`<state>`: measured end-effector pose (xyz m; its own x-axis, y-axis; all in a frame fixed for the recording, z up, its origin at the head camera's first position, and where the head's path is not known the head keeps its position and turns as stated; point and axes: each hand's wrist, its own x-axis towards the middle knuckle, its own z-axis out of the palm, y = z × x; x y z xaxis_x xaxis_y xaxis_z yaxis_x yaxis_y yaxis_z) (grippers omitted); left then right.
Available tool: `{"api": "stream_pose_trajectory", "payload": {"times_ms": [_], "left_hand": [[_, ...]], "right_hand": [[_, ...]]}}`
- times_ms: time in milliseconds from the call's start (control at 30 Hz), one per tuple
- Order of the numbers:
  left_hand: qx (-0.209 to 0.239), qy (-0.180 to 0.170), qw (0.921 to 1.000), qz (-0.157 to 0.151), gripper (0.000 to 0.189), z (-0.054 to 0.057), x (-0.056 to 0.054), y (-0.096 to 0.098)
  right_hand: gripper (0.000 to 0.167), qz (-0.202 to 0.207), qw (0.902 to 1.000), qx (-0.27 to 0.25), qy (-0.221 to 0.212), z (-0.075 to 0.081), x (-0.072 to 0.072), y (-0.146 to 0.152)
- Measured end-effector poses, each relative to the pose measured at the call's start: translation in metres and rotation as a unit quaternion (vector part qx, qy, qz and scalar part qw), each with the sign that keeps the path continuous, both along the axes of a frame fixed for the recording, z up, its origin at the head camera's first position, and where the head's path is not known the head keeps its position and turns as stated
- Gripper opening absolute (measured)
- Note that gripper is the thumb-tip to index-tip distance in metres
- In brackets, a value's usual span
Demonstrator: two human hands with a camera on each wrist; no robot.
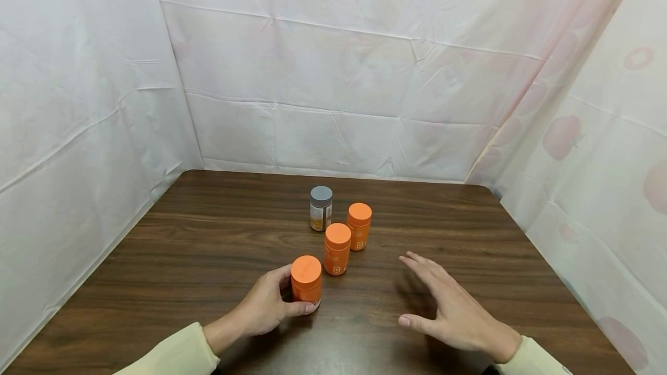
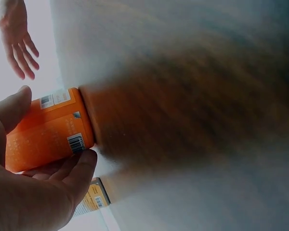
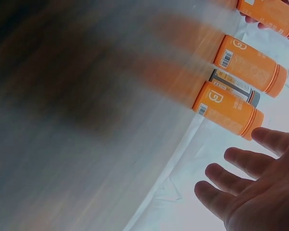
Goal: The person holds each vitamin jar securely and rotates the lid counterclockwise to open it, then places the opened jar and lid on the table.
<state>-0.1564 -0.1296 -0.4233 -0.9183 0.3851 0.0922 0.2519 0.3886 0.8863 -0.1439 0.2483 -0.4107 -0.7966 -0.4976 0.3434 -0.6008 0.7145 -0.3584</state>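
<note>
My left hand [image 1: 264, 303] grips an orange bottle [image 1: 306, 280] with an orange lid, thumb on the near side and fingers around the far side. In the left wrist view its barcode labels [image 2: 77, 143] show near its base; whether it touches the table I cannot tell. Just beyond it stands a second orange bottle [image 1: 336, 252], with a third orange bottle [image 1: 359, 227] behind to the right. A grey-lidded bottle [image 1: 321, 210] stands at the back of the group. My right hand [image 1: 452, 309] hovers to the right with fingers extended, holding nothing and apart from the bottles.
A dark wood-grain table [image 1: 219, 230] lies under everything. Pale printed sheeting [image 1: 333, 74] hangs along the table's back edge and both sides.
</note>
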Motion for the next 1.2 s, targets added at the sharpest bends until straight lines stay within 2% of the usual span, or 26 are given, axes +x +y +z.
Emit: {"api": "stream_pose_trajectory", "payload": {"times_ms": [200, 433, 733, 967, 1200], "left_hand": [[-0.006, -0.004, 1.0, -0.004, 0.061, 0.0, 0.0, 0.0], [-0.011, 0.009, 0.9999, -0.005, 0.055, 0.001, -0.001, 0.0], [-0.023, -0.012, 0.9997, -0.005, 0.055, 0.001, -0.001, -0.001], [-0.012, 0.019, 0.9996, -0.015, 0.052, 0.003, 0.002, 0.003], [-0.009, 0.027, 0.9993, -0.025, 0.052, 0.004, 0.004, 0.007]], "right_hand": [[0.095, 0.009, 0.9999, -0.002, 0.005, 0.0, 0.0, -0.005], [0.096, 0.01, 0.9999, -0.003, 0.01, 0.0, 0.001, -0.008], [0.095, 0.011, 0.9999, -0.005, 0.004, 0.0, 0.002, -0.009], [0.094, 0.004, 0.9999, -0.01, -0.001, 0.0, 0.004, -0.01], [0.091, 0.002, 0.9996, -0.028, -0.008, 0.001, 0.007, -0.014]]}}
